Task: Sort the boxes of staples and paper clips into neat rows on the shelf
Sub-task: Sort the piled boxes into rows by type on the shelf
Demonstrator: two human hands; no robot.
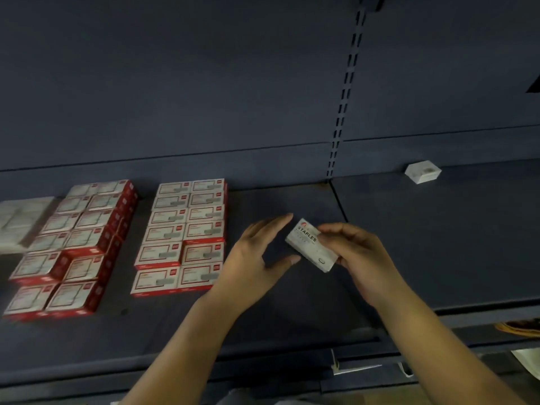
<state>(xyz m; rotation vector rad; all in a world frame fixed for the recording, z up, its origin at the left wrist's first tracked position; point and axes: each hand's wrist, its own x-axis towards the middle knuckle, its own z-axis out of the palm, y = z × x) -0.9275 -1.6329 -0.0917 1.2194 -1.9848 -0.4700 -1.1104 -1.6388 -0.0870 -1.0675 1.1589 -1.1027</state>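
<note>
My right hand (361,255) holds a small white box of staples (310,245) tilted above the dark blue shelf (292,311). My left hand (257,255) is open just left of the box, fingers spread, not touching it. Two blocks of red-and-white boxes lie in rows on the shelf: one block (182,235) in two columns beside my left hand, another block (73,247) further left, partly stacked.
A lone white box (423,171) sits at the back of the neighbouring shelf section on the right. Pale packets (20,220) lie at the far left. A slotted upright (342,106) divides the back panel. The shelf's front edge (350,366) carries a label rail.
</note>
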